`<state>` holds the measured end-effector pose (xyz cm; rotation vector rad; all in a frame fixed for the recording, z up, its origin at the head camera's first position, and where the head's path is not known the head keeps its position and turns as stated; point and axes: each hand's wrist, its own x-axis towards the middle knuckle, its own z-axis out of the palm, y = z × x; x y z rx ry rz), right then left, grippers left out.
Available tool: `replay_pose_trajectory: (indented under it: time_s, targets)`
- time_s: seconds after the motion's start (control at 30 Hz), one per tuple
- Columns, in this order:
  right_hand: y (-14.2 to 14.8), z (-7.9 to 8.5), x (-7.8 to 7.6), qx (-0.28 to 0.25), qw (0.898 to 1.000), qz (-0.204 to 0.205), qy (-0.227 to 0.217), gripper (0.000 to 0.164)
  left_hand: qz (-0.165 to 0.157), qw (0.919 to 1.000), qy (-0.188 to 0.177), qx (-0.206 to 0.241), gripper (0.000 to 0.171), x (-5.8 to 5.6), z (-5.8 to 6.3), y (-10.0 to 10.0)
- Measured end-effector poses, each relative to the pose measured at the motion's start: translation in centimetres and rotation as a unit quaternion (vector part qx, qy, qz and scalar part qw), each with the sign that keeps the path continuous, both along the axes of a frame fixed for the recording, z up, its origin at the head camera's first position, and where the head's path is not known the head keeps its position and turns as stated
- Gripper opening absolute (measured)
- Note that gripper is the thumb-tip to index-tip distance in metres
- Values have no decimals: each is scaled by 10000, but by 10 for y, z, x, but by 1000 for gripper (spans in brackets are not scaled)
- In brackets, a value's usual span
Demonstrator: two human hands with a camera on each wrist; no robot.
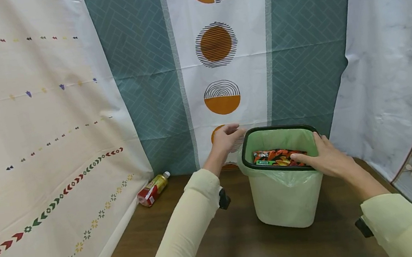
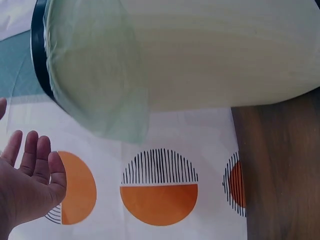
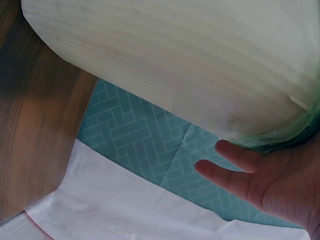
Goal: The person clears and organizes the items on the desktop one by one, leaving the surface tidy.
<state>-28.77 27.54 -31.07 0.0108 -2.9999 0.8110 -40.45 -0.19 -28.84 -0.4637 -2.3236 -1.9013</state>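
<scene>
A pale bin (image 1: 289, 198) with a dark rim and a light green bin liner (image 1: 281, 134) folded over it stands on the brown table. Inside it, near the top, lies a red-orange snack packet (image 1: 278, 156) with a green band. My left hand (image 1: 226, 138) is beside the bin's left rim, fingers loosely bent and holding nothing; in the left wrist view it appears apart from the liner. My right hand (image 1: 328, 156) is at the right rim, thumb reaching over the edge near the packet. In the right wrist view, two outstretched fingers (image 3: 227, 177) extend beside the bin's outside.
A bottle (image 1: 154, 189) with a white cap, yellowish above and red below, lies on its side at the table's left. Patterned cloths (image 1: 142, 89) hang behind and along both sides. The wooden tabletop (image 1: 228, 238) extends in front of the bin.
</scene>
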Motion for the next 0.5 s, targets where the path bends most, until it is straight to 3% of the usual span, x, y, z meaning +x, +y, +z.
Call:
replay_pose_trajectory:
  time_s: [0.27,0.5]
  targets:
    - [1,-1,-1,41,10000,-17,-20,122,2,10000,-34,-89,47,-6,1,-17]
    - [0,0,0,-4,10000,18,-14,121,160,9998,-6,-109,39,-15,1,-36]
